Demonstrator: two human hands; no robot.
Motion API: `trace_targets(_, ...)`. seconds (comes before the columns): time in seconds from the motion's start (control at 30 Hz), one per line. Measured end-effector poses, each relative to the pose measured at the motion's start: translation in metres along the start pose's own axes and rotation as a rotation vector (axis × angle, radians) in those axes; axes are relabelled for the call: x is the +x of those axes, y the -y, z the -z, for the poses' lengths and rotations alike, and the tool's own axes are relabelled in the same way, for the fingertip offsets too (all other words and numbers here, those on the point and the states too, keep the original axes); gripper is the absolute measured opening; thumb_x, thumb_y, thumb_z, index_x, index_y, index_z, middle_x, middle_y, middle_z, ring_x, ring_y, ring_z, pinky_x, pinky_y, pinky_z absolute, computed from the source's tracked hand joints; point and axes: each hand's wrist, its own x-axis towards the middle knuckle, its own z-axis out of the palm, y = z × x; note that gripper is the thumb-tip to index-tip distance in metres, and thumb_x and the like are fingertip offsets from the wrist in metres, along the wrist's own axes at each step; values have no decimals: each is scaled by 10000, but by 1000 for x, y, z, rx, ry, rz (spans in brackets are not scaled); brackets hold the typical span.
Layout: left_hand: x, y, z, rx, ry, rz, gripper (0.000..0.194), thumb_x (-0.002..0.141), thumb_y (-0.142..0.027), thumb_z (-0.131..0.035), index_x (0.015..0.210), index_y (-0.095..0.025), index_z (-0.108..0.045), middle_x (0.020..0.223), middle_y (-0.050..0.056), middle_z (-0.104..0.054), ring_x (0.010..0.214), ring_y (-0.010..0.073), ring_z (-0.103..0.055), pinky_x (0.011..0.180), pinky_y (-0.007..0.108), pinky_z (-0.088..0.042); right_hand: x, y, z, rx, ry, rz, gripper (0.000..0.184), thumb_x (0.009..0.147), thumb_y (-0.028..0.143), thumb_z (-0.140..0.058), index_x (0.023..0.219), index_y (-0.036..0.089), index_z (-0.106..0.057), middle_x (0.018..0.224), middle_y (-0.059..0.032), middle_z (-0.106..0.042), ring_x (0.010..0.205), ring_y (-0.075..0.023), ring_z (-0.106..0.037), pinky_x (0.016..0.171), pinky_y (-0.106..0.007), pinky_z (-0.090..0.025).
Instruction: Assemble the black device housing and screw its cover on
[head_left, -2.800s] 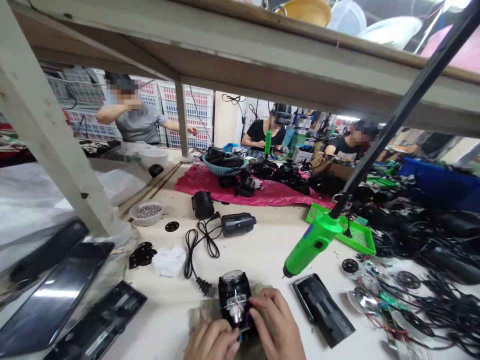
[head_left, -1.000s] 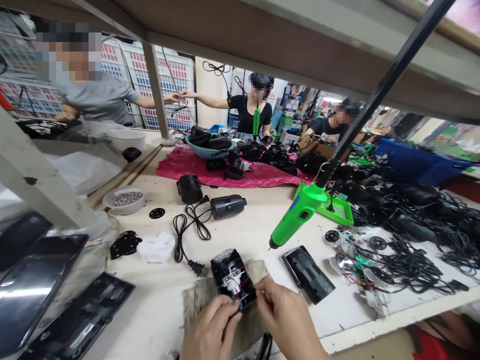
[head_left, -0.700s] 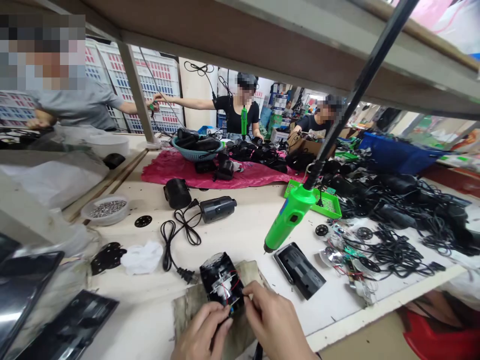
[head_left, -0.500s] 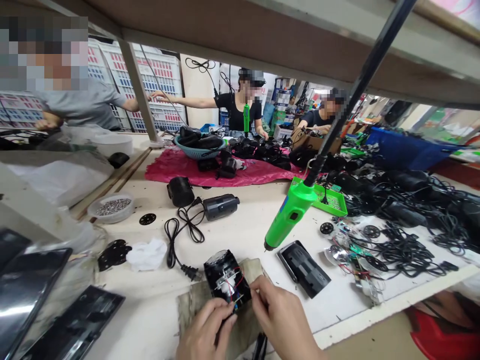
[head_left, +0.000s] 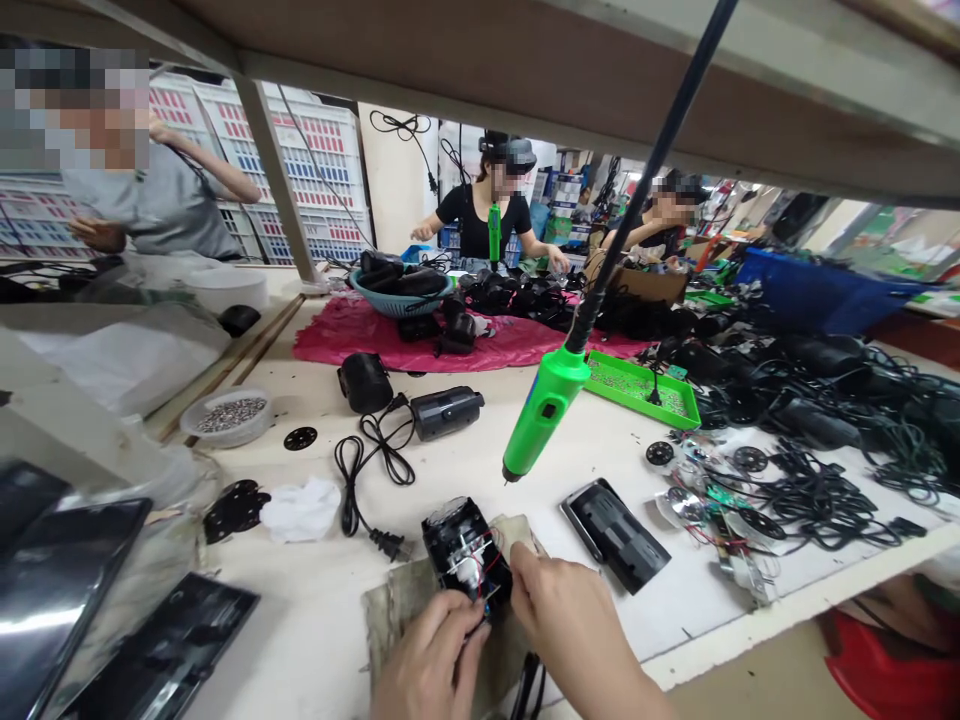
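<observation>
An open black plastic housing (head_left: 450, 540) with red wires (head_left: 491, 562) lies on a worn cloth (head_left: 394, 610).

We are counting two hands (head_left: 427, 655) at the worktop's near edge, three co-workers (head_left: 150, 205) beyond it, two green electric screwdrivers (head_left: 544, 410), one green tray (head_left: 637, 388) near the far edge, and one clear bowl (head_left: 227, 420) by the left edge.

No legible lettering at the workbench (head_left: 480, 440) in this factory scene. Printed markings on the stacked plastic crates (head_left: 307, 150) and the cartons (head_left: 559, 195) behind the workers are too small and blurred to read.
</observation>
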Motion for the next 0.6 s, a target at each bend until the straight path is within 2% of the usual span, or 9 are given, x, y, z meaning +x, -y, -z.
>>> trace_targets(0.07,1,1,0,5,12,-13,136,861,-157,-551,975,-228,-578,874,-1,-709,762,115,-711,661,190,-558,4,1,4,-10,22,35,196,789,20,-522,848,154,-651,613,-92,-717,534,-289,-695,458,-314,-113)
trace_targets(0.17,2,0,-2,-1,-4,39,123,887,-172,-504,951,-231,-590,851,0,-705,739,130,-707,650,219,-560,8,0,9,9,22,59,196,773,22,-535,851,150,-661,627,-100,-722,559,-285,-700,468,-309,-122)
trace_targets(0.3,1,-5,-3,-37,-11,61,143,899,-169,-474,939,-235,-594,851,0,-701,742,135,-703,656,223,-547,7,-4,10,102,12,6,168,777,50,-538,761,178,-646,638,-72,-725,588,-261,-699,479,-290,-183)
trace_targets(0.43,-4,-8,-5,-83,-44,148,159,928,-196,-428,940,-241,-580,874,7,-685,776,138,-691,693,240,-536,-5,-4,1,253,-9,-101,169,825,87,-513,740,208,-595,594,10,-690,568,-186,-669,489,-247,-283)
trace_targets(0.6,-7,-8,-7,-63,-40,150,162,933,-233,-425,938,-247,-587,859,5,-685,751,139,-693,665,240,-542,-26,-3,-18,471,-42,-162,194,937,295,-429,854,229,-592,563,41,-638,500,-147,-604,517,-220,-382)
